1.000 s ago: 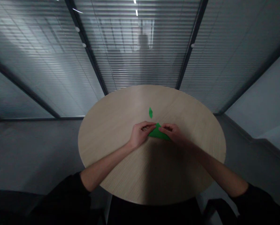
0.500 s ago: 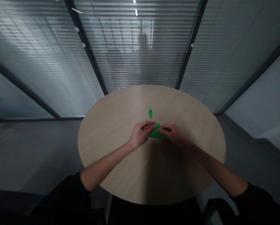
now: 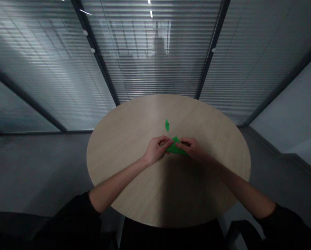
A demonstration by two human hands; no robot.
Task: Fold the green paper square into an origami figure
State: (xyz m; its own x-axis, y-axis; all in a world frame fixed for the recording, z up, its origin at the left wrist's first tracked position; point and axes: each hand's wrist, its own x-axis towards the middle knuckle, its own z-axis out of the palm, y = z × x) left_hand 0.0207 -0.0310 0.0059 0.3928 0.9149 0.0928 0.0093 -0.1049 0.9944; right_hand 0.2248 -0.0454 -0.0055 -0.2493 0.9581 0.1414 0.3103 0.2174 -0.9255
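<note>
A green sheet of paper (image 3: 176, 148), folded into a roughly triangular shape, is held between my two hands above the middle of the round table. My left hand (image 3: 156, 148) pinches its left side, thumb on top and fingers curled behind. On the other side, my right hand (image 3: 193, 148) grips the paper with the thumb laid across its face. Some fingers of both hands are hidden by the paper and thumbs. Just beyond the hands lies a small, narrow folded green paper piece (image 3: 167, 125), touched by neither hand.
The round wooden table (image 3: 124, 135) has a dark shadow across its near right part. Behind it stands a glass partition with blinds (image 3: 145, 76) and dark frames. Dark chair parts (image 3: 242, 229) show at the lower edge.
My left hand has shifted very slightly, its fingers curling a little more at the paper's left side. The paper has tilted a touch; the small green piece has not moved.
</note>
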